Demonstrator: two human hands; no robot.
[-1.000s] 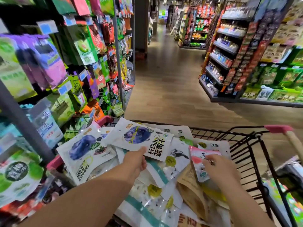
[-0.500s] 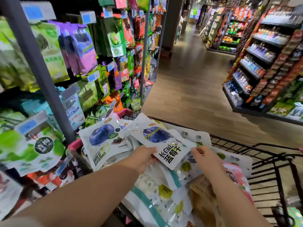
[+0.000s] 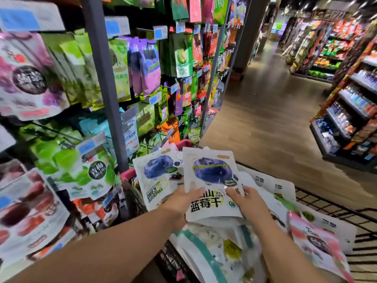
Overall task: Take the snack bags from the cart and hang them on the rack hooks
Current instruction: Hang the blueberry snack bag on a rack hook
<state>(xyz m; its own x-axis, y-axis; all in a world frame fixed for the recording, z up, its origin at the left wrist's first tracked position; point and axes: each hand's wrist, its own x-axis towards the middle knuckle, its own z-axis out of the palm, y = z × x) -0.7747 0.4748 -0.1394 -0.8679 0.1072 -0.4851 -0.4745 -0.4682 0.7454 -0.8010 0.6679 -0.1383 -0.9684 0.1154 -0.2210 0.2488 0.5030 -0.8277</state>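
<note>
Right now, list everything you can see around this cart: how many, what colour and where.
held blueberry bag: one, white with blue berry, between both hands
second blueberry bag: one, white and blue, just left of it
teal-striped bags: several, white, piled in the cart
pink bag: one, pink and white, cart's right side
cart: one, black wire, pink trim, bottom centre
rack: one, grey posts, left, hung with green, purple, red bags
shelves: several, stocked, right across the aisle
floor: wood-brown, centre
left hand: one, grips held bag's lower left
right hand: one, grips its lower right
</note>
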